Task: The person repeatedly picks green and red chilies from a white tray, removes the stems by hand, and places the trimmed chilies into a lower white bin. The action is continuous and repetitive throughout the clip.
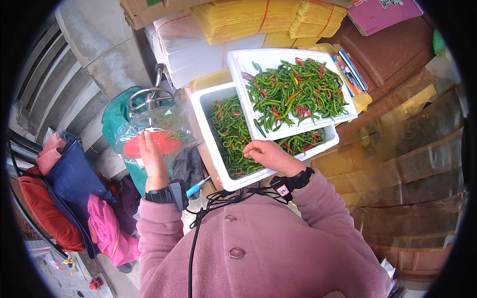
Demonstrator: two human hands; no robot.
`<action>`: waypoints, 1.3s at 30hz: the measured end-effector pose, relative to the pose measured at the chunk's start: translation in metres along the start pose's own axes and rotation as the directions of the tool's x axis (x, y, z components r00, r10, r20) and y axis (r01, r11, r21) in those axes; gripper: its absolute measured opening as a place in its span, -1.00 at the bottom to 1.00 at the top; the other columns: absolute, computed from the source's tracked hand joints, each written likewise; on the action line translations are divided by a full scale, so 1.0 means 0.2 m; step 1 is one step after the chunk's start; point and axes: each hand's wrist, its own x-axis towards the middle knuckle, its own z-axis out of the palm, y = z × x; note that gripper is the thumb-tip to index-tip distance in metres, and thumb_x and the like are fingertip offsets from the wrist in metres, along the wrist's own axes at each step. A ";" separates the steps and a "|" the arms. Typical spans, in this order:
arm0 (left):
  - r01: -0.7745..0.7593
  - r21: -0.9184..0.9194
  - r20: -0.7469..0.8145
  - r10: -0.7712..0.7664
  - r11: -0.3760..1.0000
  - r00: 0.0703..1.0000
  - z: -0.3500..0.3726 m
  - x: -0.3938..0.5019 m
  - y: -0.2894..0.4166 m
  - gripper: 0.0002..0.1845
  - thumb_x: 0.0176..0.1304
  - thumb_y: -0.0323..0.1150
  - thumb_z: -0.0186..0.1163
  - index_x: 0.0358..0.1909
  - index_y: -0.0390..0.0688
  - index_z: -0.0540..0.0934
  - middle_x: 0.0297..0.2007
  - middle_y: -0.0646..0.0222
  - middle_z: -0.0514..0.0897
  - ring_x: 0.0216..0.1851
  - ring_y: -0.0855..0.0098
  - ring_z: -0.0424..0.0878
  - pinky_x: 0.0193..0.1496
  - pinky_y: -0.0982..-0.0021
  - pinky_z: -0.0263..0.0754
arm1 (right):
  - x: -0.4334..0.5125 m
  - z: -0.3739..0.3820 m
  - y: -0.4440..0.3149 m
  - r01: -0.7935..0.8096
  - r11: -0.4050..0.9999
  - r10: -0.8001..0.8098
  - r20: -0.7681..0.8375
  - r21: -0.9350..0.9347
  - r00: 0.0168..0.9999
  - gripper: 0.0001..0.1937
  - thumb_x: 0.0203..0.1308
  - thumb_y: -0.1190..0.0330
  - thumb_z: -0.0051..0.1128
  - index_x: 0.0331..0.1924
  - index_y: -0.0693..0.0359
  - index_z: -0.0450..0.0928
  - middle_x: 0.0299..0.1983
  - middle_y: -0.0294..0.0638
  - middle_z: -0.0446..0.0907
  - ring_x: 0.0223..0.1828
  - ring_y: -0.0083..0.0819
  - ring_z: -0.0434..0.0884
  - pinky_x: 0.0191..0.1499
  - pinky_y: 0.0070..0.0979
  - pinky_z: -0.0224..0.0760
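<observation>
My left hand [153, 160] is raised, with its fingers straight, in front of a clear plastic bag [175, 121] with a red print. Green bits show inside the bag. Over the near part of a white foam box [234, 184], my right hand [274, 154] has its fingers curled; whether they pinch anything is hidden. Green chilli peppers [227, 141], mixed with some red ones, fill the lower part of this box. Lying partly across it is a white foam tray or lid [234, 63], which bears a pile of green and red chillies [298, 93].
Behind the tray stand bundled yellow paper stacks [246, 18] and white stacks [208, 52]. Pens [350, 72] lie at its right. A chrome ring on a post [151, 98] rises at left. Clothes [78, 171] are heaped there. Black cables [223, 201] hang at my front.
</observation>
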 end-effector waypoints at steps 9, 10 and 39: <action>-0.139 0.094 0.012 0.138 0.986 0.990 0.03 -0.03 -0.04 -0.53 0.36 -0.41 0.01 0.29 -0.24 0.29 0.23 0.22 0.37 0.15 0.35 0.44 0.13 0.39 0.39 | 0.05 0.12 0.11 0.168 0.763 -0.123 0.116 -0.624 0.986 -0.63 0.05 0.34 0.17 -0.05 0.36 0.52 -0.17 0.05 0.61 -0.11 -0.04 0.60 -0.05 -0.24 0.47; -0.068 -0.055 0.047 0.071 0.996 0.996 0.05 -0.07 -0.02 -0.57 0.36 -0.45 0.00 0.26 -0.23 0.32 0.20 0.24 0.40 0.09 0.38 0.49 0.05 0.42 0.43 | 0.08 0.14 0.12 0.148 0.738 -0.068 0.145 -0.659 0.987 -0.63 0.01 0.33 0.19 -0.09 0.37 0.55 -0.20 0.05 0.62 -0.12 -0.02 0.60 -0.05 -0.23 0.47; 0.011 -0.493 -0.013 -0.020 0.870 1.000 -0.16 -0.22 -0.09 -0.87 0.31 -0.59 -0.02 -0.23 -0.20 0.52 -0.27 0.30 0.65 -0.49 0.62 0.42 -0.45 0.62 0.24 | 0.55 0.40 0.32 -0.083 0.599 0.432 0.234 -0.797 0.871 -0.54 0.13 0.00 0.08 -0.25 0.29 0.68 -0.23 0.14 0.64 -0.22 0.03 0.63 -0.11 -0.25 0.47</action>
